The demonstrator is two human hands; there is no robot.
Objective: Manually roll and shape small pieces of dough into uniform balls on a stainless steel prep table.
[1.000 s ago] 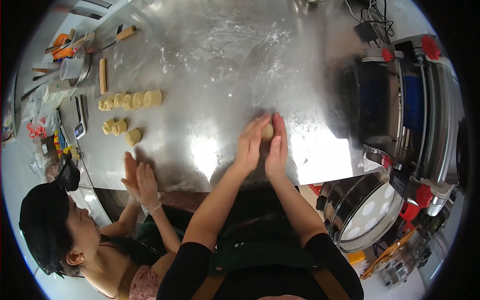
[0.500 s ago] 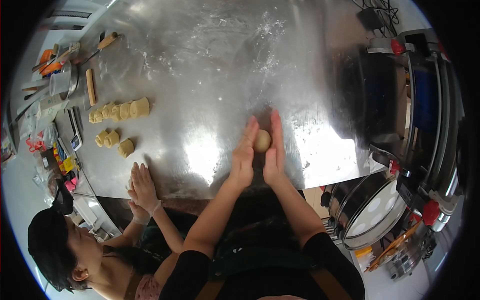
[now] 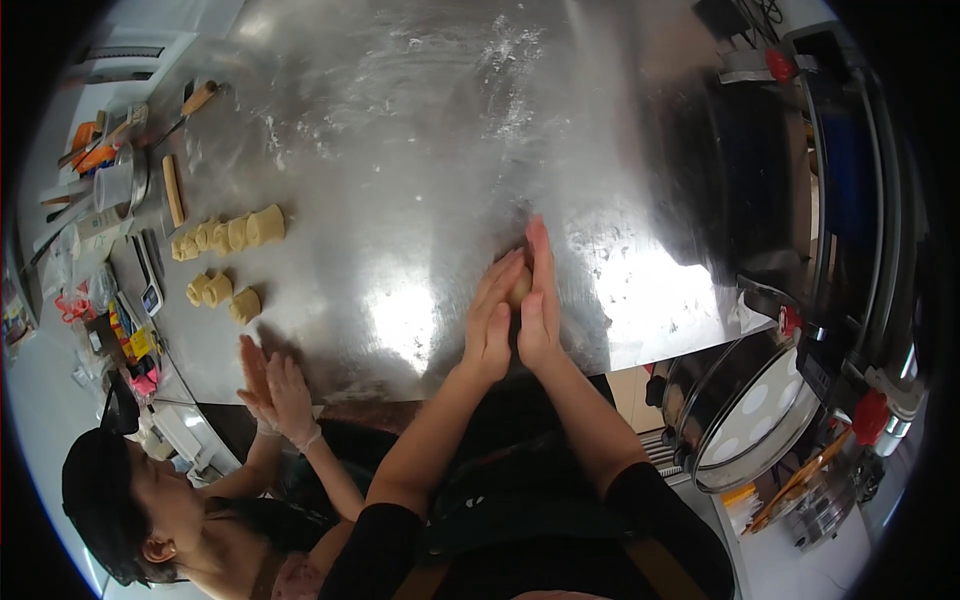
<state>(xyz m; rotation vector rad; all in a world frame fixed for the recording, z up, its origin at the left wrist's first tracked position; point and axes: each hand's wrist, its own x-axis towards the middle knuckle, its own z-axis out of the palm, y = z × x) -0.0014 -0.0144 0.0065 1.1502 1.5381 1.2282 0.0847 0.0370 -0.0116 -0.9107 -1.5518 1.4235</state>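
A small ball of pale dough (image 3: pixel 520 288) is held between my two palms over the near part of the metal table (image 3: pixel 420 200). My left hand (image 3: pixel 488 325) presses its left side, fingers straight and together, pointing away. Against the right side lies my right hand (image 3: pixel 538 315), its fingers also stretched forward. The hands cover most of the ball, so only a strip of it shows between them. Whether it touches the table I cannot tell.
At left lie a row of dough pieces (image 3: pixel 235 233), several more pieces (image 3: pixel 244 306), a wooden-handled scraper (image 3: pixel 172 190) and a scale (image 3: pixel 150 290). A co-worker's gloved hands (image 3: pixel 280 395) are at the near left edge. A machine with red knobs (image 3: pixel 868 415) stands right.
My hands have drawn closer together around the dough ball, hiding more of it. The co-worker's hands have shifted against each other. The whole view has moved slightly.
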